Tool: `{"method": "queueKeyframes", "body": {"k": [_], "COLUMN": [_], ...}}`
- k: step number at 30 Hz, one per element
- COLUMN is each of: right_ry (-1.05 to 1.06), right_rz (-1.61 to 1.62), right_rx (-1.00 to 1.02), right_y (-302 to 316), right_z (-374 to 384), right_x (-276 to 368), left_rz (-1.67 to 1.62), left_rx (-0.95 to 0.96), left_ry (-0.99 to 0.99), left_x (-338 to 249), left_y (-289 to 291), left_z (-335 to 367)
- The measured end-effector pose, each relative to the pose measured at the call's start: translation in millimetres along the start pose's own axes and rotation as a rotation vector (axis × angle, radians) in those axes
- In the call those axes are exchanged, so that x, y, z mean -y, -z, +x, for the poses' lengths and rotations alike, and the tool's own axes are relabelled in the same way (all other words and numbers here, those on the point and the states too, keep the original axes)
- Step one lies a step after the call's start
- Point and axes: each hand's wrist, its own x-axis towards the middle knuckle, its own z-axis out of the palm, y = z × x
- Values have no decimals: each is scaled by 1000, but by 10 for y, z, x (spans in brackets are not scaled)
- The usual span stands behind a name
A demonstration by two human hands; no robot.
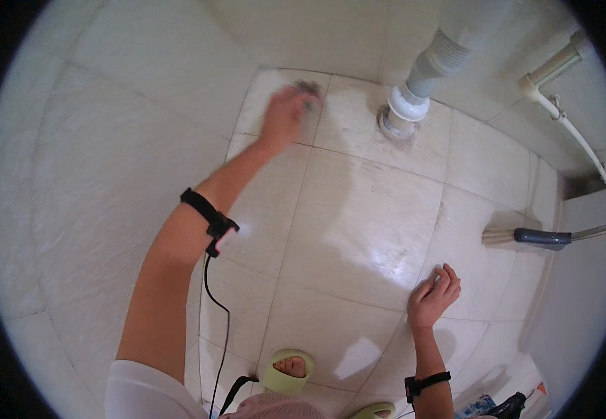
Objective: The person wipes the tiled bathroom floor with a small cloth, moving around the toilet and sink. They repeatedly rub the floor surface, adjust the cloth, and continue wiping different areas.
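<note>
My left hand reaches far forward to the tiled floor by the back left corner, blurred by motion. Its fingers are closed round a small dark grey scouring pad, too smeared to show its exact make. Lower on the right, my right hand is held low over the tiles, its fingers loosely bent and a little apart. I see nothing in it. Whether its fingertips touch the floor I cannot tell.
A white drainpipe enters the floor at the back, its base grimy. A thin white pipe runs along the right wall. A broom-like brush juts in from the right. Green slippers and bags are near the lower edge.
</note>
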Motion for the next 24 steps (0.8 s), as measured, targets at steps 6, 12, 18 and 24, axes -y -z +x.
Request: {"method": "queueKeyframes", "body": {"k": [6, 12, 18, 24], "right_ry": [-42, -10, 8, 28], "right_rz": [4, -7, -34, 0], "right_rx": [41, 21, 7, -22], "right_y": [8, -9, -20, -17], "right_z": [-12, -20, -13, 7], "right_x": [-19, -51, -32, -19], "left_rz": [-274, 79, 60, -281], "left_rx": [-41, -14, -57, 372], "left_ry": [-148, -367, -252, -338], "left_x": [-77, -394, -666, -897], "left_y": [-644, -1227, -906, -363], "left_z": [786, 922, 334, -833]}}
